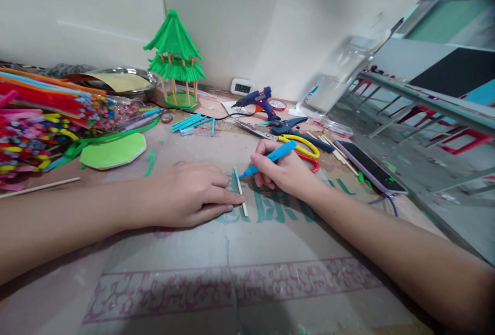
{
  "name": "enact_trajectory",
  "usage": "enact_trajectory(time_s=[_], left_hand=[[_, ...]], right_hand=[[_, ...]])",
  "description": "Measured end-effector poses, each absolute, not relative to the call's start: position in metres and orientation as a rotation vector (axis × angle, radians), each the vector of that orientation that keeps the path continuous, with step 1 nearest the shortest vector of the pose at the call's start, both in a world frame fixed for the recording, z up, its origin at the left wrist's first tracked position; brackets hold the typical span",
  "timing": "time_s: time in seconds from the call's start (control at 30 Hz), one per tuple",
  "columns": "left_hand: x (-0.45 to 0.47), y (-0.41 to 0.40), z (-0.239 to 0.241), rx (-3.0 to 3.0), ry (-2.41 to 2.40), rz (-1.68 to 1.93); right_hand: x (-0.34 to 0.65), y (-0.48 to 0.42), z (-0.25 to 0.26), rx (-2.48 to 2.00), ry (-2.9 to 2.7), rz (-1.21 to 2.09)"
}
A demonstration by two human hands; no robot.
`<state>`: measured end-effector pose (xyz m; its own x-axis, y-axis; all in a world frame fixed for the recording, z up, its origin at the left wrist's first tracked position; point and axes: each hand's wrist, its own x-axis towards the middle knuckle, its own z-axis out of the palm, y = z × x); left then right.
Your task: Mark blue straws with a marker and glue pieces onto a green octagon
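A thin wooden stick (243, 202), its far end coloured blue, lies on the covered tabletop between my hands. My left hand (193, 193) rests palm down and holds the stick in place, its index fingertip pressed on it. My right hand (280, 167) is closed around a blue marker (273, 158) in a writing grip. The marker's tip is at the blue part of the stick. Scissors (299, 144) with yellow and red handles lie just beyond my right hand. Several blue-coloured sticks (189, 122) lie further back.
A green pagoda model (176, 67) stands at the back. Nearby are a blue glue gun (259, 102), a small digital timer (242, 86) and blue-handled cutters (290, 126). Colourful pipe cleaners (50, 123) and a green octagonal piece (114, 150) are left; a phone (369, 166) lies right.
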<state>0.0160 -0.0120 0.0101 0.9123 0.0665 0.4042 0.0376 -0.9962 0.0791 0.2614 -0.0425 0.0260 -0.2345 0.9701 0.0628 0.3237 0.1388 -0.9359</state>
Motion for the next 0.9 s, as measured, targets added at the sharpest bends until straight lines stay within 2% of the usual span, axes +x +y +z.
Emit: enact_trajectory(time_s=[0.6,0.9], left_hand=[[0.0159,-0.0124,0.0100,3.014,0.093,0.616],[0.0161,-0.0120,0.0088,2.998,0.056,0.681]], right_hand=[[0.2627,-0.0426,0.0269,-1.237,-1.733,1.203],[0.2606,-0.0427,0.0252,-1.249,-1.686,1.113]])
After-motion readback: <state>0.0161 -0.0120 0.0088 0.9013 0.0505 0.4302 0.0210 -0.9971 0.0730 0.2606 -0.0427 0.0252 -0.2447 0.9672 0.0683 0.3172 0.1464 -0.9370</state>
